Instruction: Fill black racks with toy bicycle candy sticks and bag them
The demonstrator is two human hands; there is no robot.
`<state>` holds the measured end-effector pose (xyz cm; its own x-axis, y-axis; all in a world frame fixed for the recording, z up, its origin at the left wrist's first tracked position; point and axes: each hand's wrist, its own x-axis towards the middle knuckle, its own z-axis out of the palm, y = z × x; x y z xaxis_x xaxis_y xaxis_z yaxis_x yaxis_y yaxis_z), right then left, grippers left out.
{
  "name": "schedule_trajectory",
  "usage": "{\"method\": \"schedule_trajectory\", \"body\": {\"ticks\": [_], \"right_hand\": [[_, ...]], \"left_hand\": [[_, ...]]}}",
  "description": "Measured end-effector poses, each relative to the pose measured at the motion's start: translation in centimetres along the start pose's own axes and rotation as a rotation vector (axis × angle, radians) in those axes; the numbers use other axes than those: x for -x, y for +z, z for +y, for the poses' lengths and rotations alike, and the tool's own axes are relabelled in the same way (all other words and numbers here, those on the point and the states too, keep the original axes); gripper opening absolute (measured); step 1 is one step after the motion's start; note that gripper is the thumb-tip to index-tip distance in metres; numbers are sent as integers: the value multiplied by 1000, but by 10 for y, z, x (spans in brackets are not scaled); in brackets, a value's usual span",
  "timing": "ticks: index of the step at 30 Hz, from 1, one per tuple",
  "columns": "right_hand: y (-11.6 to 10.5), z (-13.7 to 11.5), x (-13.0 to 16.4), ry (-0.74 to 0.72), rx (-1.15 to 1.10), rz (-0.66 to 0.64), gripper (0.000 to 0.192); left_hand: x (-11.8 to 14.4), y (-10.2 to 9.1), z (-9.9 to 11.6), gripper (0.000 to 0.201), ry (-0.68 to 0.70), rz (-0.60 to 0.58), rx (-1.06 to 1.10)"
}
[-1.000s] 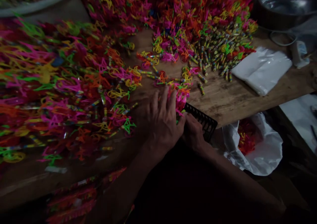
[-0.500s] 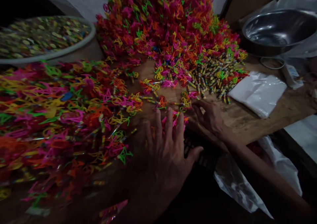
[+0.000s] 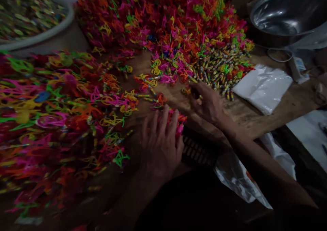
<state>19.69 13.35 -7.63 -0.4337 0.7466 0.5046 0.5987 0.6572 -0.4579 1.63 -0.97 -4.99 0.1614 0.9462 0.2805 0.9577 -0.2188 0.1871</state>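
My left hand [image 3: 162, 141] lies palm down at the table's front edge, its fingers stretched out over a small cluster of pink and red plastic pieces [image 3: 180, 128]. To its right, my right hand [image 3: 208, 103] is closed, its fingers curled just above the wood. At those fingertips a blurred orange and yellow piece [image 3: 187, 91] shows; what lies inside the fingers is hidden. Behind the right hand spreads a heap of small striped tubes [image 3: 218, 67]. A few loose plastic pieces with tubes [image 3: 146, 81] are scattered on the table [image 3: 173, 93] beyond my left hand.
Large piles of bright plastic pieces rise at the back [image 3: 163, 23] and on the left [image 3: 58, 122]. A tub [image 3: 65, 27] of small tubes stands back left. On the right are a metal bowl [image 3: 283, 16] and white plastic bags [image 3: 264, 88]. A dark slatted crate [image 3: 195, 147] sits below the edge.
My left hand has drawn its thumb in and shifted slightly left over the cluster. My right hand has moved off the front edge, farther over the table. The view has turned a little.
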Motion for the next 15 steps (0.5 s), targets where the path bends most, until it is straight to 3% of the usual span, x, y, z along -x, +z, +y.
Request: {"method": "schedule_trajectory", "body": {"ticks": [3,7,11,15], "right_hand": [[-19,-2,39,249,-272,197,24],[-16,-6,97,470,-475,138,28],[-13,-10,124,362,-110,-16,15],[-16,-11,121,248,259,-107,18]], "left_hand": [[-5,-2,-9,63,-56,21,66],[-8,-3,-18,64,-101,9,106],[-8,-9,-20,70,-88,-74,124],[-14,-20,-24,69,-114,-95,144]]}}
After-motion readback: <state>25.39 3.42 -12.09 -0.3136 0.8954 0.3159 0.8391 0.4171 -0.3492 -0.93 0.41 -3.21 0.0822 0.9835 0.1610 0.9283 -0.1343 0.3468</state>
